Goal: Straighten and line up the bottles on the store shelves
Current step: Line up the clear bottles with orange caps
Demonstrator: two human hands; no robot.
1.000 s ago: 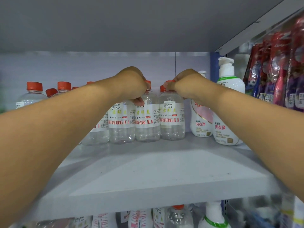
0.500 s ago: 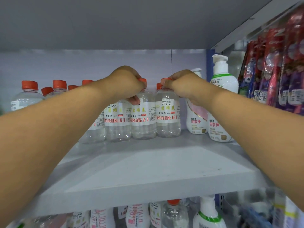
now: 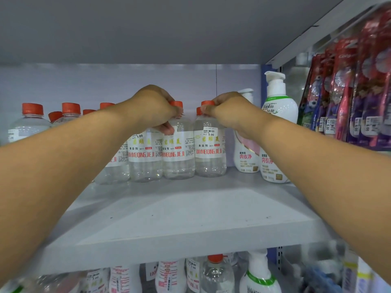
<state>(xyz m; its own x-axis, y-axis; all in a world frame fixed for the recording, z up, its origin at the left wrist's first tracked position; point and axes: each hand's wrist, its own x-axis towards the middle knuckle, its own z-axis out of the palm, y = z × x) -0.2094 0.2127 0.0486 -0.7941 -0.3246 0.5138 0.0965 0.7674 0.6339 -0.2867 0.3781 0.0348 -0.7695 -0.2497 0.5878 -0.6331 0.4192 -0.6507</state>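
With our left hand gripping one clear bottle by its neck and our right hand pinching the red cap of its neighbour on the shelf, an uneven pull risks tipping either into the tightly packed row.

Shelf front lies bare; bottles crowd its rear.

Clear bottles with red caps and white labels stand upright in a row near the back of the grey shelf, sides touching. More such bottles stand toward the back left corner.
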